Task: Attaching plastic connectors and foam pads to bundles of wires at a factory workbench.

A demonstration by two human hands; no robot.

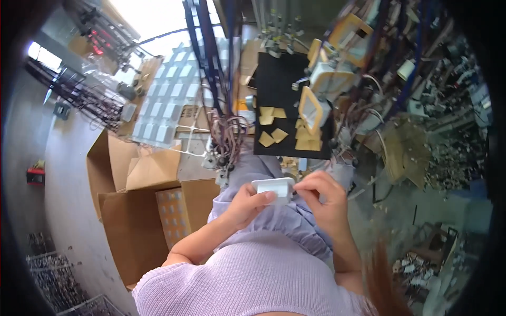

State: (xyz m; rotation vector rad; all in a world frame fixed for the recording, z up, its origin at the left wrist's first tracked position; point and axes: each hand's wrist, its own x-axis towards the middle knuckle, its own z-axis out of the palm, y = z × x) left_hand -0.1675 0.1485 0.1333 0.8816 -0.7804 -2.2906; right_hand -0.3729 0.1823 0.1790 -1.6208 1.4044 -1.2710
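My left hand (pixel 245 205) grips a small white plastic housing (pixel 273 190) above my lap, its thumb lying across the front face. The housing has a flat rim and a raised rectangular middle. At its right edge is my right hand (pixel 328 199), thumb and forefinger brought together in a pinch; anything between them is too small to make out. Beyond my hands lies a black board (pixel 275 87) with several loose tan square pieces (pixel 266 139) on it. White parts with yellow-tan frames (pixel 314 111) stand along the board's right side.
To the left, a pale tray (pixel 158 108) carries rows of white pieces. Below it stands an open cardboard box (pixel 132 224) with a patterned stack inside. Cable bundles (pixel 224 129) hang near the board's left, and more crowd the right. A red object (pixel 36 176) sits far left.
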